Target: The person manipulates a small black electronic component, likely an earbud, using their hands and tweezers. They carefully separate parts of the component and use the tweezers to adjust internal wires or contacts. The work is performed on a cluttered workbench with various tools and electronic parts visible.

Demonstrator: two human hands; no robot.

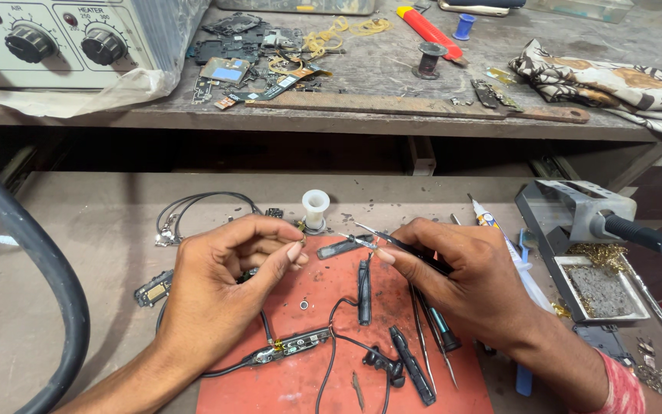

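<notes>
A dusty brown tabletop (93, 222) carries a red rectangular rubber mat (308, 368) at its front, with a small white plastic spool (316, 207) standing just behind the mat and a coil of thin black wires (201, 205) to its left. To the right of the mat sit a grey metal soldering-iron stand (576, 207) with a tray of brass wool (603, 287) and a white glue tube (499, 238). Above, a worn grey shelf (392, 69) holds a pale grey hot-air station (63, 38), scattered dark circuit boards (247, 46), a long flat metal file (423, 107), a red-and-yellow utility knife (430, 32) and a crumpled patterned cloth (614, 80).
</notes>
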